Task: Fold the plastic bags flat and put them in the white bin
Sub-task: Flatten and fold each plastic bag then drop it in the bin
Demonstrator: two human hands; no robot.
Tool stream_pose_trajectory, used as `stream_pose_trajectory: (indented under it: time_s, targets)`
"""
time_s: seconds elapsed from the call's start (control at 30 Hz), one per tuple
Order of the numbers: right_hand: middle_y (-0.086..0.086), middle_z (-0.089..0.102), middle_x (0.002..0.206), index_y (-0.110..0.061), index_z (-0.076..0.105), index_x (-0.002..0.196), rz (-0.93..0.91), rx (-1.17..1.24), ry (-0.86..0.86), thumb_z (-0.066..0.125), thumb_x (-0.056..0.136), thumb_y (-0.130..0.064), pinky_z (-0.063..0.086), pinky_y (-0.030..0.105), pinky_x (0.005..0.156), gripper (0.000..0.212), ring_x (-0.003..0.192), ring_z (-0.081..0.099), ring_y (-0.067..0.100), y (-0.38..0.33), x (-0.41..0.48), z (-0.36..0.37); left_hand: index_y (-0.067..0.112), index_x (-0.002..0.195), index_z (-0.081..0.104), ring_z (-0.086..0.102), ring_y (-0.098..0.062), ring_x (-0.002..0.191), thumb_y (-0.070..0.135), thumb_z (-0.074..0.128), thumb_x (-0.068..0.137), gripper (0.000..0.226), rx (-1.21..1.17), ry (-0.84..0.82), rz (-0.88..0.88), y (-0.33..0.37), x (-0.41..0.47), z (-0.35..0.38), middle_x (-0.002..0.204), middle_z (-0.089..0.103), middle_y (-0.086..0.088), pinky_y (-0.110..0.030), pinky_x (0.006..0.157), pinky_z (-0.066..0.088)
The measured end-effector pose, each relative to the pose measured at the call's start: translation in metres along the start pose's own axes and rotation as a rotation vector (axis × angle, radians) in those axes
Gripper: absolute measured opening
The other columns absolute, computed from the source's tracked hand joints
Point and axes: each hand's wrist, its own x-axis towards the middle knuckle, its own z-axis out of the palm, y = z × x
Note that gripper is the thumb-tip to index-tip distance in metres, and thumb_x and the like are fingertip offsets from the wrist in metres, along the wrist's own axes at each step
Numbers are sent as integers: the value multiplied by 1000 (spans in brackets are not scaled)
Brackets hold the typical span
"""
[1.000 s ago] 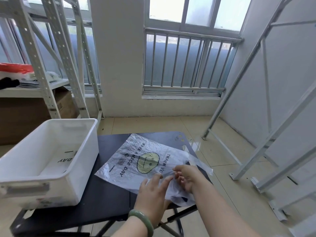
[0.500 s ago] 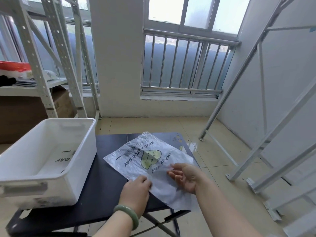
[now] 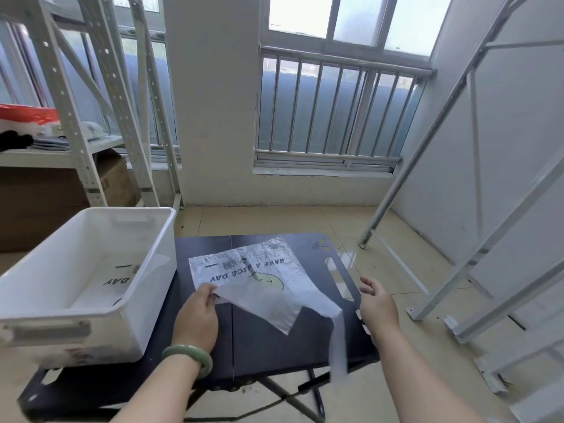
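Note:
A clear plastic bag [image 3: 253, 270] printed with a smiley and "HAVE A NICE DAY" lies on the black folding table [image 3: 274, 340]. Its near flap is turned over onto the print, and one handle strip hangs off the table's front edge. My left hand [image 3: 198, 315], with a green bangle on the wrist, pinches the bag's near left corner. My right hand [image 3: 377, 305] hovers at the table's right edge, fingers loose, apart from the bag. The white bin [image 3: 146, 288] stands on the table's left side with a flat printed bag [image 3: 117, 280] on its bottom.
White metal shelving [image 3: 91, 117] with boxes stands behind the bin on the left. Slanted shelf frames [image 3: 457, 270] lean on the wall at the right. A barred window [image 3: 329, 117] is straight ahead over tiled floor.
The bag has been turned and its near flap folded over the print. My right hand let go and moved right to the table's edge. My left hand now pinches the bag's corner.

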Motion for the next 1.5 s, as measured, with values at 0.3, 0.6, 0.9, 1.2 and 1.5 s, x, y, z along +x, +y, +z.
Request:
stream_pose_trajectory:
  time_s: [0.3, 0.6, 0.9, 1.2, 1.5]
  targets:
    - [-15, 61, 123, -41, 63, 113, -234, -29, -517, 71, 76, 0, 50, 29, 95, 56, 103, 63, 5, -2, -19, 21, -3, 81, 55, 52, -33, 80, 0, 45, 94, 17, -89, -8, -226, -18, 23, -4, 86, 58, -26, -41, 77, 41]
    - [7, 65, 74, -6, 71, 78, -199, 77, -433, 70, 79, -6, 48, 34, 64, 1, 71, 57, 20, -7, -15, 29, 8, 81, 58, 58, -23, 79, 9, 49, 81, 10, -486, -270, -199, -9, 15, -8, 78, 66, -9, -26, 74, 45]
    - [8, 69, 57, -6, 63, 71, 7, -144, -347, 59, 92, -33, 40, 22, 47, 34, 39, 46, 14, -5, -11, 24, 14, 75, 63, 64, -19, 74, 21, 47, 96, 28, -107, -227, -302, -6, 8, -2, 65, 68, 3, -32, 80, 46]
    - [-9, 45, 28, -13, 52, 55, 24, -596, -245, 54, 92, -42, 31, 25, 46, 47, 50, 48, 13, -3, -7, 29, 35, 130, 38, 57, -24, 80, 17, 39, 85, 48, 319, -217, -306, -6, 8, 1, 91, 61, -1, -31, 65, 43]
    - [-2, 53, 54, -15, 50, 56, -38, -424, -154, 53, 92, -42, 34, 28, 54, 46, 54, 47, 17, -2, -6, 33, 35, 105, 54, 55, -14, 86, 1, 41, 86, 41, 102, 34, -126, -5, 9, -1, 88, 64, 12, -28, 68, 41]
